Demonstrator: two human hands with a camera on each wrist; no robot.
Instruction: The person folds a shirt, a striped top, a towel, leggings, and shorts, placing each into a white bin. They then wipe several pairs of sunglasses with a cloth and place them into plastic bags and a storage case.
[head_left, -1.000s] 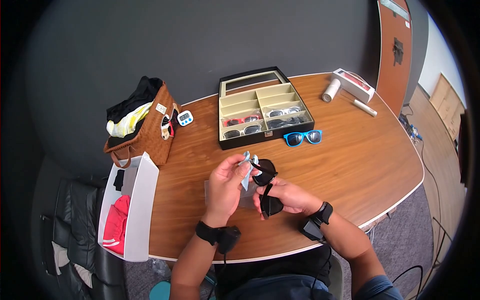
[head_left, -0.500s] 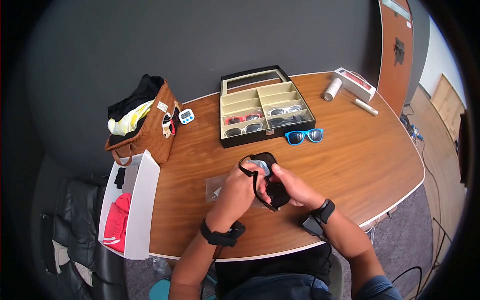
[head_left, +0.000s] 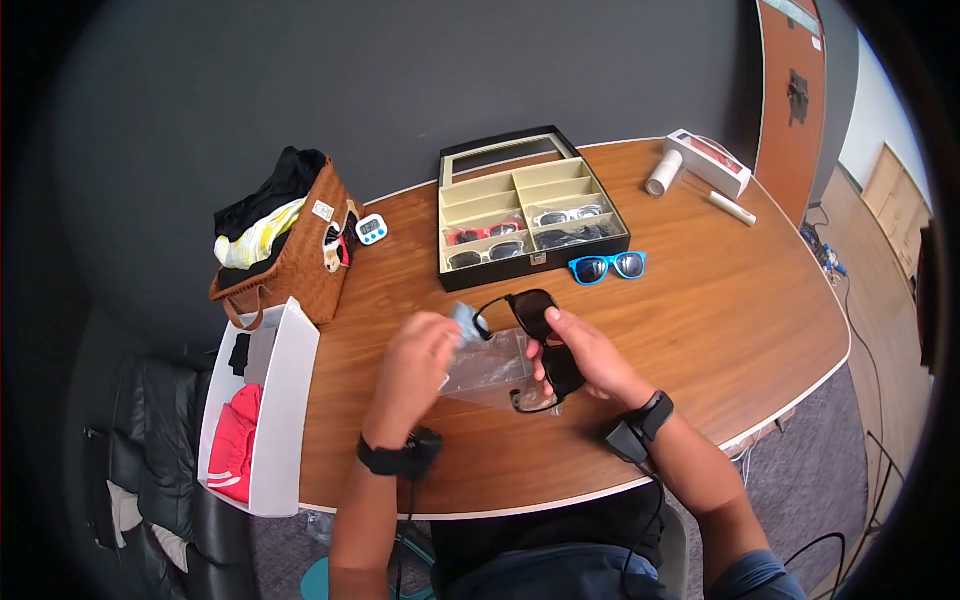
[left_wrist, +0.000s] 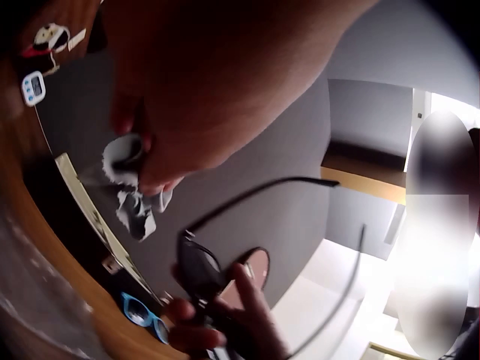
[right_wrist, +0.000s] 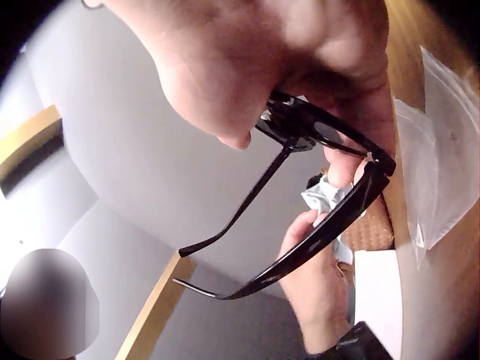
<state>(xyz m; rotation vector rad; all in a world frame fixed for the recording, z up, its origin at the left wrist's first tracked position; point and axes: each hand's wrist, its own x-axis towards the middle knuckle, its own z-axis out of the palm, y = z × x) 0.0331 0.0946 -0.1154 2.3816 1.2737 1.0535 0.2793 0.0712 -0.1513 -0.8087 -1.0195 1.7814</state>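
My right hand [head_left: 597, 358] grips black sunglasses [head_left: 563, 372] by the front, thumb on one side and fingers behind. Both temples are unfolded and point left in the head view. To their left, my left hand [head_left: 412, 365] pinches a crumpled light blue cloth [head_left: 468, 322], apart from the glasses. The cloth [left_wrist: 135, 225] hangs from the fingertips in the left wrist view. Under the glasses a clear plastic bag [head_left: 490, 368] lies flat on the wooden table. Blue sunglasses [head_left: 608, 268] rest at the front right corner of a black display case [head_left: 490, 277].
Several bagged sunglasses lie in the case's front compartments; its lid stands open. At left are a woven basket [head_left: 300, 262] of clothes, a white timer [head_left: 371, 229] and a white box [head_left: 275, 440] with red cloth. White cylinders and a white package [head_left: 708, 165] are at back right.
The left hand first came over the glasses with the cloth, then drew back left, cloth still in its fingers. The right hand has kept the glasses and turned them, temples now leftward.
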